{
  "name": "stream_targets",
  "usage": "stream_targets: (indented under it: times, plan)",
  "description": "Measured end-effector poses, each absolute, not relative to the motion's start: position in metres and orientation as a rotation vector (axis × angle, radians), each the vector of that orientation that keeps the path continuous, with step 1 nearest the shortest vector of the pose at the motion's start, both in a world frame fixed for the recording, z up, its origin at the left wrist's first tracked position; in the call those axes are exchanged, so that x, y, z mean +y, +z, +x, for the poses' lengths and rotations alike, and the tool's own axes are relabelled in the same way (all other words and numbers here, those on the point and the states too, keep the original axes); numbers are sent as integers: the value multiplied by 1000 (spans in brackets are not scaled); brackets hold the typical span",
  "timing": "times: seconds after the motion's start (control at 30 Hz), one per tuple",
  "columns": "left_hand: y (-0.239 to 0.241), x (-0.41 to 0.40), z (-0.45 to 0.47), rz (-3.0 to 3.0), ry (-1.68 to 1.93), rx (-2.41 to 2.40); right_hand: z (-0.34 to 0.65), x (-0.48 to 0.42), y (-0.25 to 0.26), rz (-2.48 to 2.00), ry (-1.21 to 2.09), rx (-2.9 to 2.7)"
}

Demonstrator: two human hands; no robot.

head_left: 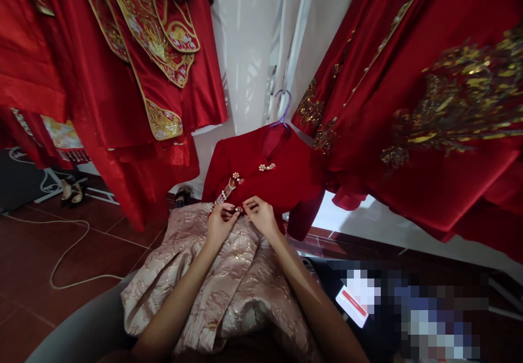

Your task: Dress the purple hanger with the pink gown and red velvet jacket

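Observation:
A red jacket on a purple hanger hangs in front of me, its lower part reaching my lap. Pearly flower ornaments sit below its collar, and a beaded tassel piece runs down one side. My left hand pinches a small beaded ornament at the jacket's lower edge. Just to its right, my right hand has thumb and fingertips pinched together by the same ornament; what they hold is too small to make out. Under both wrists lies a pink brocade cloth.
Red gowns with gold embroidery hang at left and right, close to the jacket. A cable crosses the tiled floor near dark shoes. A phone-like lit screen lies on a dark surface at lower right, partly pixelated.

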State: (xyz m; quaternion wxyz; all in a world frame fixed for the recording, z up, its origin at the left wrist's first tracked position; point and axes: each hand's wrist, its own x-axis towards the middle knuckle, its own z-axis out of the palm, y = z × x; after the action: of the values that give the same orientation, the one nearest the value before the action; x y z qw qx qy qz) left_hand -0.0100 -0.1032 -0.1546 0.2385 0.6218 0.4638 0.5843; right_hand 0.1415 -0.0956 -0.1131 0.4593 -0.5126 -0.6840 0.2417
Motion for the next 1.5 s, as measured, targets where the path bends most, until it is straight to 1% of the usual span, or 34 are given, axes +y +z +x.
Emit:
stream_targets:
  times: [0.23,0.47,0.7,0.93,1.2,1.5]
  plan:
    - [-155,-105,-12,2000,1517,1385,143,-96,-105,-1278,356,-1608]
    - [-157,-102,-13,1936,1531,1365,137,-91,-122,-1235,501,-1736]
    - [-154,-101,-10,1781,1529,1295,139,-90,-123,-1234,581,-1746]
    - [-153,-99,-12,1902,1550,1309,139,-90,-122,-1234,609,-1735]
    - [-154,-101,-10,1801,1544,1209,140,-90,-123,-1239,621,-1729]
    - [-148,-105,-10,1785,1530,1289,141,-89,-122,-1232,621,-1739]
